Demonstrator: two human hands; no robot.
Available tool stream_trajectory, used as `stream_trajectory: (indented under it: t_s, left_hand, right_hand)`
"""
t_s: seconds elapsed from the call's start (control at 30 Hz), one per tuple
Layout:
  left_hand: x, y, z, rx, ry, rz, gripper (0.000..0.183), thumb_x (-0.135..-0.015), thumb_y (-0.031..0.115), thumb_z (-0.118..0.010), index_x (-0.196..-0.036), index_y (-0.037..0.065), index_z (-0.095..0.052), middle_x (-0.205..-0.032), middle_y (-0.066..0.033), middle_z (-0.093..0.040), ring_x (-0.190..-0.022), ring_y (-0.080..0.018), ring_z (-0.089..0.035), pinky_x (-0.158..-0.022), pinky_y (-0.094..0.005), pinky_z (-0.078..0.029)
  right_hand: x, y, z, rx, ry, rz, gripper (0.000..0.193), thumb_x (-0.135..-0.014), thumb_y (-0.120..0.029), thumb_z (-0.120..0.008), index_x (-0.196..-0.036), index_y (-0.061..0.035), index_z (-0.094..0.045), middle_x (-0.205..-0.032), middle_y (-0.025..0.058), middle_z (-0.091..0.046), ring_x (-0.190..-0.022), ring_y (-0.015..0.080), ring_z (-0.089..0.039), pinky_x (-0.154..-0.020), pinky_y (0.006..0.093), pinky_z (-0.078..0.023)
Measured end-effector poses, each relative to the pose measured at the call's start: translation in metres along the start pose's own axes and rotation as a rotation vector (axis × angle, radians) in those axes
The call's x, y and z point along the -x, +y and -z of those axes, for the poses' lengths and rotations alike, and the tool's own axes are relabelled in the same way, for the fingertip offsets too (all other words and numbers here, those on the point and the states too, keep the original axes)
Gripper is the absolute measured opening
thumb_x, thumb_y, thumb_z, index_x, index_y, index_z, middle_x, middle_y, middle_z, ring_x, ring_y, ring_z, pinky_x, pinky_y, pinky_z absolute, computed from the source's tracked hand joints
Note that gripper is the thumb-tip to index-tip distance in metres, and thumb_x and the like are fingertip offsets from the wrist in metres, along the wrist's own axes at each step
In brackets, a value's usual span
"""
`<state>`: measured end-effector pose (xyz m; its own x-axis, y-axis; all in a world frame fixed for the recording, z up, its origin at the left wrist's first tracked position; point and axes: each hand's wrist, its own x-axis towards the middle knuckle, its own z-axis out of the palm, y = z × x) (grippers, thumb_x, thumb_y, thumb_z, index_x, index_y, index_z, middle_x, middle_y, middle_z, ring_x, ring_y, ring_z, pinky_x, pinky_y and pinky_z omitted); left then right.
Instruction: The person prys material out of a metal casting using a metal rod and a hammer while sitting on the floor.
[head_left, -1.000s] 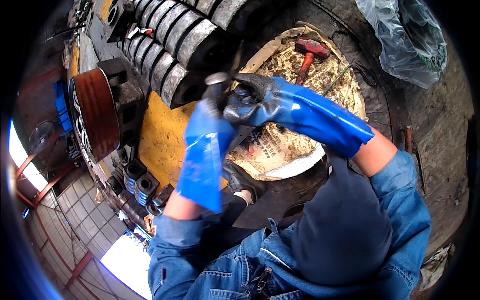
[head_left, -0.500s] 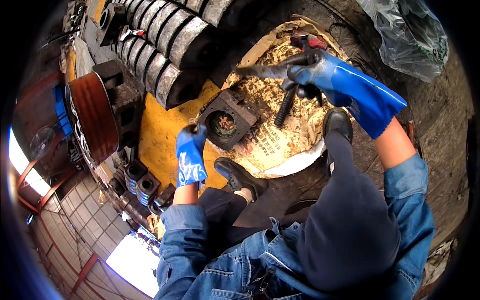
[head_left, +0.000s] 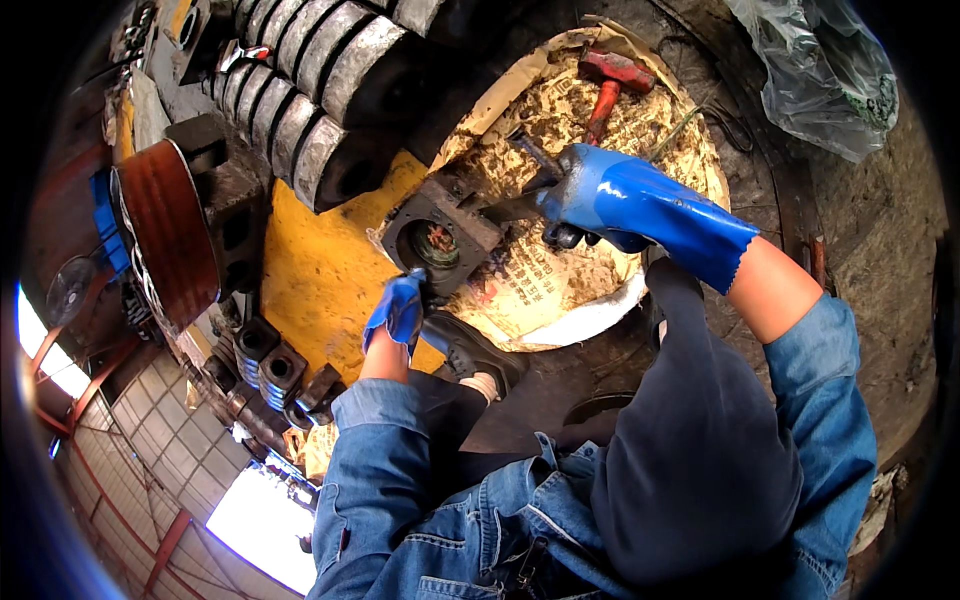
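A square metal casting [head_left: 473,231] with a round bore lies on a dirt-covered sack [head_left: 545,290], with reddish and greenish bits inside the bore. My left hand [head_left: 398,308], in a blue glove, is closed at the casting's near corner; its fingertips are partly hidden. My right hand [head_left: 590,200], gloved too, is closed around a flat-bladed metal tool [head_left: 512,209], whose blade reaches the casting's right side. A second dark tool end [head_left: 532,152] sticks out above that hand; whether it is held as well is unclear.
A red hammer [head_left: 607,95] rests on the sack's far part. Rows of round metal parts [head_left: 320,150] stand at the far left, above a yellow plate [head_left: 320,260]. A reddish-brown drum [head_left: 165,235] is farther left. Clear plastic [head_left: 825,85] lies at the far right.
My right hand has swung down and left, bringing the blade to the casting and uncovering the red hammer. My left hand has shifted slightly nearer, round the casting's near corner.
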<state>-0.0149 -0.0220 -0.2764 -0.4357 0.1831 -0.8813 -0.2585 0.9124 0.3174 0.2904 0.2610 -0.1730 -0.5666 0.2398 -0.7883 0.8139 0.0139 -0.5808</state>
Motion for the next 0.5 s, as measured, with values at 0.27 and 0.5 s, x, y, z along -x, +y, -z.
stream_trajectory:
  t_s: [0.27, 0.5]
  left_hand:
    - [0.001, 0.012, -0.001, -0.074, -0.020, 0.051, 0.030, -0.096, 0.023, -0.052, -0.097, -0.004, -0.065, -0.088, -0.0109, -0.068, -0.071, -0.0219, -0.062, -0.066, -0.0337, -0.049]
    - [-0.016, 0.000, 0.008, -0.169, 0.040, 0.093, 0.037, -0.095, 0.027, -0.054, -0.101, -0.008, -0.066, -0.091, -0.0105, -0.067, -0.080, -0.0218, -0.057, -0.077, -0.0368, -0.045]
  right_hand:
    - [-0.013, -0.006, -0.026, -0.036, -0.039, 0.080, 0.037, -0.089, -0.037, -0.060, -0.114, -0.0108, -0.068, -0.078, 0.0088, -0.070, -0.064, 0.0189, -0.065, -0.057, 0.0344, -0.053]
    - [-0.049, 0.014, -0.034, -0.113, 0.112, 0.054, 0.037, -0.091, -0.041, -0.063, -0.106, -0.0085, -0.070, -0.074, 0.0082, -0.069, -0.063, 0.0172, -0.064, -0.058, 0.0341, -0.052]
